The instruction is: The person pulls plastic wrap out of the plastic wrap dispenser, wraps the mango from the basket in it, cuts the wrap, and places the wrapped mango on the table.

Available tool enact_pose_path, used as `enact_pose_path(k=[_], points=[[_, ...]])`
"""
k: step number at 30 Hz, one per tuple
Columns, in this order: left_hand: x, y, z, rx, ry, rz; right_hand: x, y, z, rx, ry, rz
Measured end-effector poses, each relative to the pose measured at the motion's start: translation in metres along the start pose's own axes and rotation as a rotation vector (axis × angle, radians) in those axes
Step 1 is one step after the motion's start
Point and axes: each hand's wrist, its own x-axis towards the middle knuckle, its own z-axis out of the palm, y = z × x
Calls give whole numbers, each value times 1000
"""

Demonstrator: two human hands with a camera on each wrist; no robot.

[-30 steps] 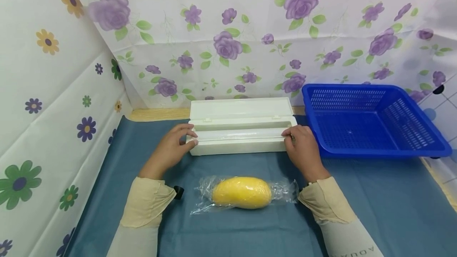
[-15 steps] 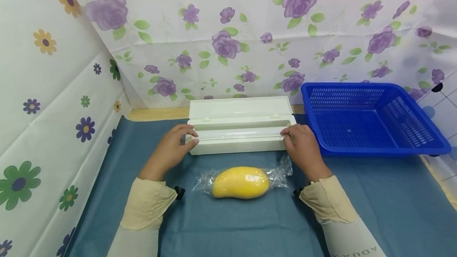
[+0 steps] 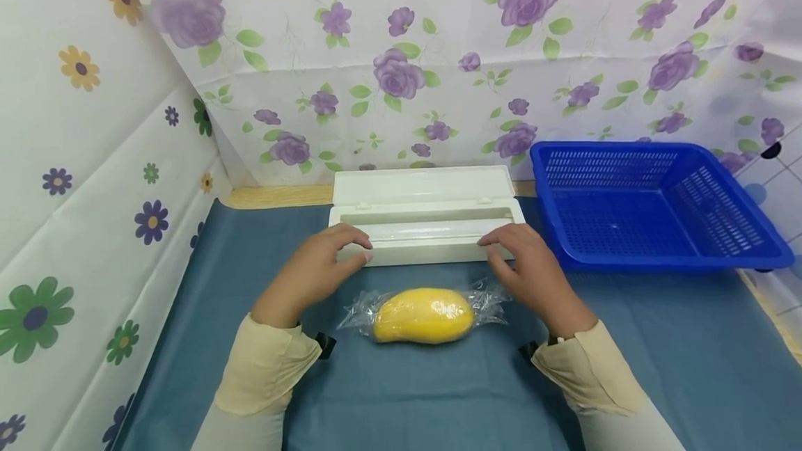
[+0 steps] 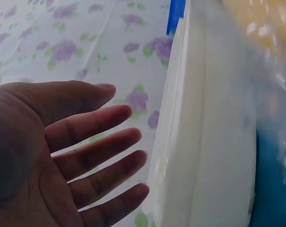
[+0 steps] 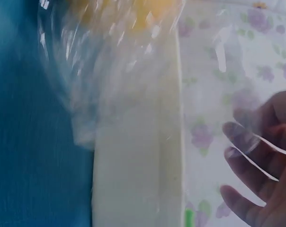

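A white cling film dispenser box (image 3: 426, 254) stands at the back middle of the table, its lid (image 3: 422, 185) tipped back. Inside lies a roll of cling film (image 3: 432, 230). In front of it rests a yellow mango (image 3: 424, 315) in clear film, loose ends (image 3: 491, 305) spreading to both sides. My left hand (image 3: 316, 271) is over the box's left front, fingers spread and holding nothing; the left wrist view shows that open palm (image 4: 43, 175) beside the box. Over the right front is my right hand (image 3: 531, 271), fingers loosely bent and nothing between them.
A blue plastic basket (image 3: 626, 228) sits right of the box, close to it. Blue-grey cloth (image 3: 407, 409) covers the table. A flower-print sheet (image 3: 451, 117) hangs behind, and another (image 3: 119, 159) lines the left side.
Both hands have left the ends of the box and come inward toward each other. The wrapped mango shifted slightly toward the box, mostly in the first half second. The lid stays up.
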Motion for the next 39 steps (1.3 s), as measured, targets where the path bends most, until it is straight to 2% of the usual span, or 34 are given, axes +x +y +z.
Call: enact_pose_path(k=[5,9,12,17,22,28,32,36,39], points=[[-3,16,13,42,-70,66,-5,-9,-4,11,-124,-83],[-9,24,23,72,-134,93,-9,-8,-5,10,-243,-74],[-16,24,28,79,-178,92,-12,-4,-4,3,-291,-72],[-22,22,34,68,-223,116,-19,0,-7,11,-298,-97],[-28,21,36,76,-219,164,-26,-8,-15,15,-305,-115],[-33,20,38,91,-236,182,-35,-16,-24,-52,-312,-132],[-37,20,41,125,-250,208,-43,-18,-28,-50,-327,-153],[-40,21,44,146,-286,223,-50,-20,-30,-8,-361,-165],[-42,22,44,146,-320,214,-52,-23,-30,-20,-346,-166]])
